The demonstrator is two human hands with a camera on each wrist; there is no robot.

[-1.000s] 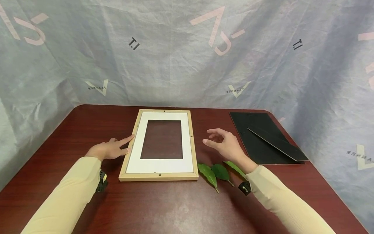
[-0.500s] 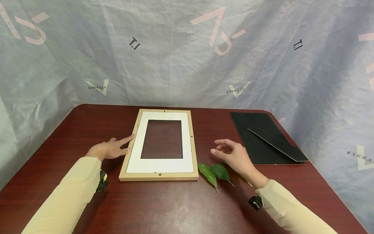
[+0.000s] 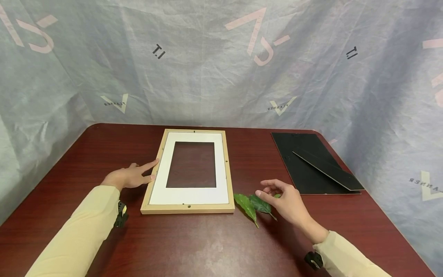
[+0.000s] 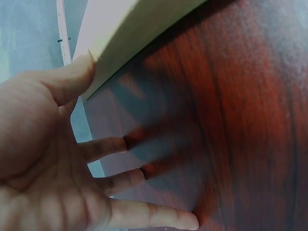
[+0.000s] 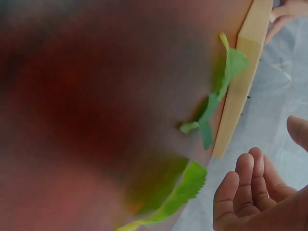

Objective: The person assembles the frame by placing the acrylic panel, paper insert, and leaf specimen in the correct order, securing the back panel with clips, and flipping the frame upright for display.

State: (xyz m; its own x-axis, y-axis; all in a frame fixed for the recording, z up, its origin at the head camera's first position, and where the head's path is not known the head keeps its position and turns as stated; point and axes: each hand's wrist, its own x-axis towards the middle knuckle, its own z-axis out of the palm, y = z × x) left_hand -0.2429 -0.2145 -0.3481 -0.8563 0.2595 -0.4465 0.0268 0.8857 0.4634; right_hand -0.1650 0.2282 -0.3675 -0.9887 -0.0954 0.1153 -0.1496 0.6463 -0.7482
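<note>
A light wooden picture frame (image 3: pixel 188 211) with a white mat (image 3: pixel 160 188) lies on the table. My left hand (image 3: pixel 129 177) rests at its left side, with thumb and index finger touching the edge. In the left wrist view, the thumb (image 4: pixel 79 74) meets the wood while the other fingers spread down to the tabletop. Right of the frame's near corner lie a green leaf (image 3: pixel 245 204) and a darker leaf (image 3: pixel 260 204). Above them hovers my right hand (image 3: pixel 285 200), fingers loosely bent and holding nothing. It mostly hides a third leaf (image 5: pixel 183 192) in the head view.
A black backing board (image 3: pixel 299 142) lies at the right of the dark red table (image 3: pixel 194 246). Its stand flap (image 3: pixel 325 169) sticks up at an angle. A grey printed curtain (image 3: pixel 204 84) hangs behind the table.
My right hand has moved nearer and to the right, from beside the frame to over the leaves. The left hand and the frame have stayed in place.
</note>
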